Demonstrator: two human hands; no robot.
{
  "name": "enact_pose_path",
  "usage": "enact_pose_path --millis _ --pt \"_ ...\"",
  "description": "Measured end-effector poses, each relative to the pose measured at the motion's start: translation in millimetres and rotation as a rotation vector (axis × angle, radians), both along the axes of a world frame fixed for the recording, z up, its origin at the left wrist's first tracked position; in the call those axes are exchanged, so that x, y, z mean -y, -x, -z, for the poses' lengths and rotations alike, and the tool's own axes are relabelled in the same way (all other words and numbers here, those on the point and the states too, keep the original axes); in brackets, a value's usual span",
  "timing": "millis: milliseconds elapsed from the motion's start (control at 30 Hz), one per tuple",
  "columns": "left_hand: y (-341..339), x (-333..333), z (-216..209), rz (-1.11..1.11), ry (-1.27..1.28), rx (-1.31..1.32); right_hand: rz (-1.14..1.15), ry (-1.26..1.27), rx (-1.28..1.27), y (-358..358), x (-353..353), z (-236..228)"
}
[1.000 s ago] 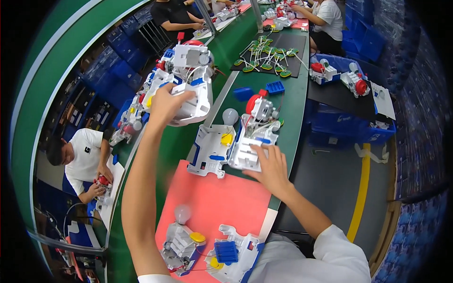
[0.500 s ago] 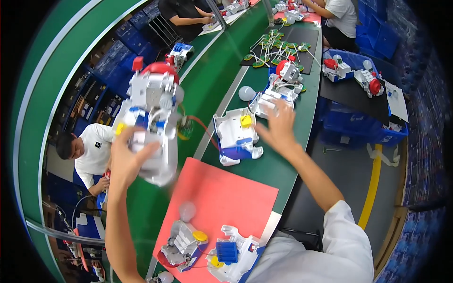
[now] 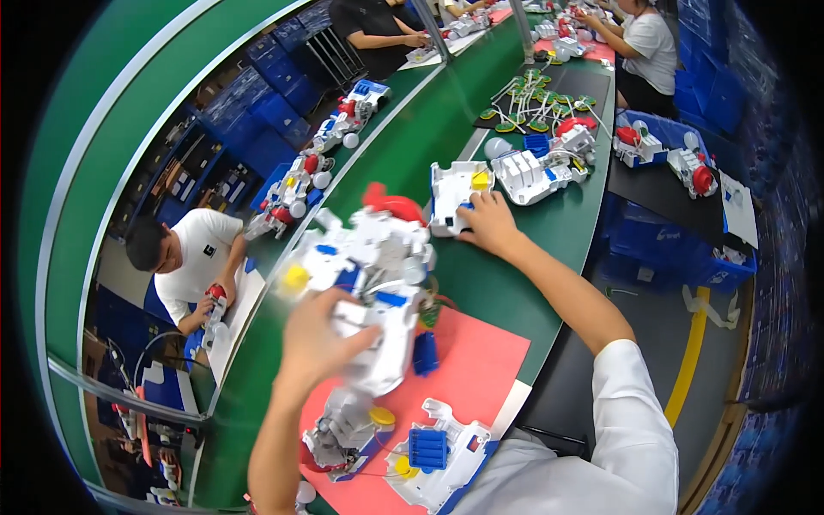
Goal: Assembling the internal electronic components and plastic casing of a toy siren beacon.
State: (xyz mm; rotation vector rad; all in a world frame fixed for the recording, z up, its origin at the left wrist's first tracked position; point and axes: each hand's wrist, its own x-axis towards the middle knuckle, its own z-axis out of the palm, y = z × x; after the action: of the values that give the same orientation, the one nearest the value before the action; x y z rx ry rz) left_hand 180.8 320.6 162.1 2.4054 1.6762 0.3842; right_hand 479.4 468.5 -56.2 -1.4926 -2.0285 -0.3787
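Note:
My left hand [image 3: 319,339] is closed round a white plastic toy housing [image 3: 396,330] with a red top piece, exposed inner parts and wires, held over the bench. A small green board hangs at its side, partly blurred. My right hand [image 3: 492,225] grips the near edge of a white plastic shell half [image 3: 448,184] with a yellow piece, on the green bench. Just beyond it lies another white and red toy assembly [image 3: 536,176]. Below my left hand, on the red mat [image 3: 481,352], are a grey-white part [image 3: 339,433] and an open shell [image 3: 442,485] with a blue battery holder [image 3: 427,448].
Green round circuit boards with white wires [image 3: 541,101] lie on a black sheet at the far end. Blue bins [image 3: 657,245] with toy assemblies stand at the right. Across the green belt [image 3: 403,163], a co-worker [image 3: 202,257] handles a part; other people work farther back.
The shell half lies farther up the bench, with my right hand now down on its edge. My left hand has carried the toy housing to the right, over the mat. The view has shifted.

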Motion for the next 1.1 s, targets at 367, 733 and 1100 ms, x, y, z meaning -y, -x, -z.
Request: enact_pose_path --millis 367,733,1100 --pt "-85.0 -32.6 119.7 -0.047 0.047 -0.032 0.187 -0.343 -0.708 -63.5 83.0 -66.5" --pt "-86.4 -72.8 121.3 -0.005 0.212 0.388 -0.034 -0.004 -0.626 48.5 213.4 -61.6" --pt "218.2 125.7 55.2 -0.297 0.093 0.392 0.002 -0.067 -0.421 46.7 200.3 -71.9"
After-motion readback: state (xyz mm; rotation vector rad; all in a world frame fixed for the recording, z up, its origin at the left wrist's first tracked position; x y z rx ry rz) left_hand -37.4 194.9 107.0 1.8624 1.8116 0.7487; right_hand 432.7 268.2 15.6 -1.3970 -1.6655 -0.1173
